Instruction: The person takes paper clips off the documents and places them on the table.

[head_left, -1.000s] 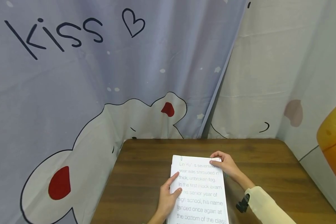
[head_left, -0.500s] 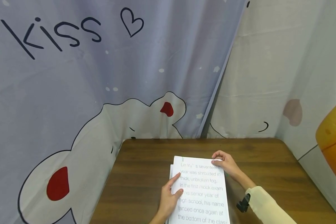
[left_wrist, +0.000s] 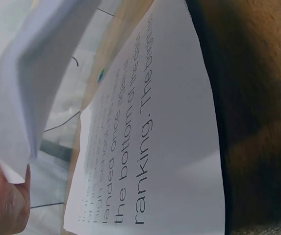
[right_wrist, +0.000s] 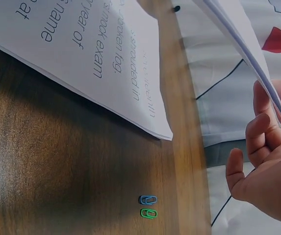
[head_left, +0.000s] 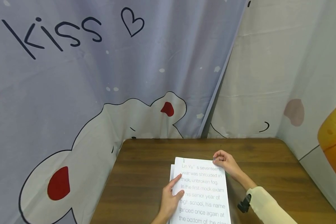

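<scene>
Two layers of printed white sheets show in the head view. My left hand (head_left: 170, 197) grips the left edge of the upper sheets of paper (head_left: 201, 186), its thumb over the text. At their top right corner my right hand (head_left: 226, 163) pinches the paper, and a small bluish-grey piece like a paper clip shows at its fingertips. A paper clip (head_left: 184, 160) sits on the top left edge. In the right wrist view the upper sheets (right_wrist: 250, 54) stand raised between the right fingers. Lower printed sheets (right_wrist: 101, 63) lie beneath, their left edge peeking out in the head view.
A blue paper clip (right_wrist: 148, 199) and a green paper clip (right_wrist: 149, 213) lie side by side on the brown wooden table (head_left: 145, 177), right of the sheets. Printed curtains (head_left: 145, 68) hang behind the table and along its sides.
The upper sheets have shifted slightly right and down, so more of the lower sheets' left edge shows. Both hands have moved slightly right with them, still on the paper.
</scene>
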{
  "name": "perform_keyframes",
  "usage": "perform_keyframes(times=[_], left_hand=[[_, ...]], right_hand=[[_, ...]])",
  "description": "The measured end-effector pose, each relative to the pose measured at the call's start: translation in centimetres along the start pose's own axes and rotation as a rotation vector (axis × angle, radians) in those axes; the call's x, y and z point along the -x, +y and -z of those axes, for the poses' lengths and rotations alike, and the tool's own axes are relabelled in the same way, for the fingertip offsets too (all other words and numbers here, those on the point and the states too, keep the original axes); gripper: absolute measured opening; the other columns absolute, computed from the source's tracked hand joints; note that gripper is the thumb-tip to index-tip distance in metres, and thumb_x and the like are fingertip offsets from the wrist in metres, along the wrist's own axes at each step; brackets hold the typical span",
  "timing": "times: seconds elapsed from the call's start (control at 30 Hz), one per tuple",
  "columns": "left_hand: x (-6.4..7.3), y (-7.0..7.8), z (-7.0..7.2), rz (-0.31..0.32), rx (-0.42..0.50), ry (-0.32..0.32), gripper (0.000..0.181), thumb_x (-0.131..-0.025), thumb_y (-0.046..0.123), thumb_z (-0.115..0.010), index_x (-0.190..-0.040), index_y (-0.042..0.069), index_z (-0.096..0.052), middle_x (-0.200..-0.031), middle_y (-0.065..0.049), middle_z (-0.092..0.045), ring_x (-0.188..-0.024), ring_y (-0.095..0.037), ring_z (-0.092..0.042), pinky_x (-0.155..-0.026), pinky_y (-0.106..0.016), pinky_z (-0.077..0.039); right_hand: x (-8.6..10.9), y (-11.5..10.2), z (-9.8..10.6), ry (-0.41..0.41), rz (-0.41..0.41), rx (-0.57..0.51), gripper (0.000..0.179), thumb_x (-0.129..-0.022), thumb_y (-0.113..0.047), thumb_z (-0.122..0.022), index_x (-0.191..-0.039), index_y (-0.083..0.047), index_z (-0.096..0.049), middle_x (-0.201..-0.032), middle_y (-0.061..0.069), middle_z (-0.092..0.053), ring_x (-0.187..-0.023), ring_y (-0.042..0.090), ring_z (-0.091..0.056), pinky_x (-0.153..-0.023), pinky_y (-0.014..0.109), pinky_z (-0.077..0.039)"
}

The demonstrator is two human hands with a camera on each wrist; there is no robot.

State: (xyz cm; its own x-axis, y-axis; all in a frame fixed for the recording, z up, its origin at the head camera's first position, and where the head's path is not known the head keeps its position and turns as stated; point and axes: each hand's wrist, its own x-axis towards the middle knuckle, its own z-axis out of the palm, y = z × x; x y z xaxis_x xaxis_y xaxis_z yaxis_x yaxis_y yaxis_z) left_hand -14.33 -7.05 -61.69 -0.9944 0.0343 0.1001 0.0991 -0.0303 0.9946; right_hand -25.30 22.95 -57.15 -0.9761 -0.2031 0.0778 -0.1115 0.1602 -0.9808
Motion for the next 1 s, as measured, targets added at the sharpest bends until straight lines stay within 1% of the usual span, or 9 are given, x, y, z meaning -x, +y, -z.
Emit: perform_keyframes(times=[0.07,0.2,0.37,0.47,0.53,0.67,0.77,0.87,1.0], left_hand=[[0.0,0.0,0.0,-0.002,0.003,-0.001,0.071,-0.081,-0.015,-0.067,-0.147,0.01,-0.062,-0.156,-0.016,-0.056,-0.132,-0.027,-0.063,-0.105,-0.019,-0.051],[0.2,0.0,0.0,-0.011,0.007,-0.005,0.07,-0.081,-0.015,-0.068,-0.147,0.008,-0.061,-0.155,-0.018,-0.057,-0.131,-0.029,-0.064,-0.104,-0.02,-0.052],[0.3,0.0,-0.1,0.005,0.02,-0.007,0.069,-0.082,-0.015,-0.068,-0.147,0.009,-0.062,-0.155,-0.015,-0.058,-0.134,-0.03,-0.061,-0.108,-0.019,-0.049],[0.3,0.0,-0.1,0.0,0.017,-0.006,0.069,-0.082,-0.015,-0.068,-0.147,0.009,-0.062,-0.156,-0.013,-0.057,-0.137,-0.03,-0.059,-0.111,-0.018,-0.046],[0.2,-0.1,-0.1,-0.003,0.014,-0.005,0.069,-0.082,-0.015,-0.068,-0.147,0.009,-0.062,-0.156,-0.013,-0.057,-0.139,-0.03,-0.058,-0.111,-0.017,-0.045],[0.2,-0.1,0.0,0.0,0.015,-0.008,0.07,-0.082,-0.016,-0.067,-0.147,0.009,-0.062,-0.156,-0.014,-0.057,-0.141,-0.031,-0.057,-0.112,-0.016,-0.044],[0.3,-0.2,0.1,0.005,0.014,-0.01,0.07,-0.082,-0.016,-0.067,-0.147,0.008,-0.062,-0.157,-0.015,-0.056,-0.142,-0.032,-0.056,-0.112,-0.015,-0.043],[0.3,-0.2,0.2,0.005,0.006,-0.007,0.07,-0.082,-0.016,-0.067,-0.148,0.008,-0.061,-0.157,-0.016,-0.055,-0.14,-0.033,-0.057,-0.111,-0.015,-0.044],[0.3,-0.2,0.4,0.002,-0.014,0.004,0.071,-0.081,-0.015,-0.067,-0.148,0.008,-0.061,-0.157,-0.016,-0.055,-0.14,-0.034,-0.058,-0.11,-0.016,-0.045]], right_hand=[[0.0,0.0,0.0,0.002,0.01,0.004,0.021,-0.097,-0.001,-0.071,-0.112,0.005,-0.058,-0.08,0.005,-0.067,-0.067,0.013,-0.063,-0.06,0.026,-0.054],[0.0,0.1,0.0,0.01,0.02,0.005,0.02,-0.097,0.0,-0.07,-0.113,0.005,-0.058,-0.08,0.003,-0.066,-0.067,0.012,-0.061,-0.062,0.025,-0.053],[-0.2,0.3,0.2,0.043,0.025,0.026,0.021,-0.097,0.002,-0.069,-0.114,0.007,-0.058,-0.08,0.003,-0.067,-0.068,0.011,-0.062,-0.062,0.025,-0.053],[-0.4,0.4,0.5,0.059,0.029,0.056,0.025,-0.096,0.003,-0.069,-0.116,0.011,-0.057,-0.082,0.008,-0.069,-0.07,0.012,-0.063,-0.063,0.025,-0.053],[-0.4,0.5,0.7,0.069,0.024,0.065,0.027,-0.096,0.003,-0.069,-0.118,0.012,-0.056,-0.085,0.014,-0.07,-0.071,0.012,-0.063,-0.063,0.025,-0.053],[-0.4,0.8,1.4,0.096,0.008,0.077,0.031,-0.094,0.002,-0.072,-0.119,0.01,-0.057,-0.087,0.017,-0.071,-0.073,0.011,-0.063,-0.065,0.025,-0.053],[-0.3,1.2,2.1,0.116,-0.006,0.107,0.032,-0.092,0.002,-0.074,-0.12,0.009,-0.059,-0.086,0.012,-0.071,-0.075,0.01,-0.063,-0.068,0.024,-0.053],[-0.1,1.9,2.8,0.119,-0.014,0.149,0.032,-0.092,0.004,-0.072,-0.121,0.009,-0.06,-0.086,0.01,-0.072,-0.077,0.01,-0.065,-0.069,0.023,-0.053],[0.3,2.8,3.6,0.109,-0.033,0.212,0.033,-0.09,0.006,-0.073,-0.121,0.01,-0.062,-0.087,0.014,-0.074,-0.076,0.011,-0.066,-0.07,0.023,-0.053]])
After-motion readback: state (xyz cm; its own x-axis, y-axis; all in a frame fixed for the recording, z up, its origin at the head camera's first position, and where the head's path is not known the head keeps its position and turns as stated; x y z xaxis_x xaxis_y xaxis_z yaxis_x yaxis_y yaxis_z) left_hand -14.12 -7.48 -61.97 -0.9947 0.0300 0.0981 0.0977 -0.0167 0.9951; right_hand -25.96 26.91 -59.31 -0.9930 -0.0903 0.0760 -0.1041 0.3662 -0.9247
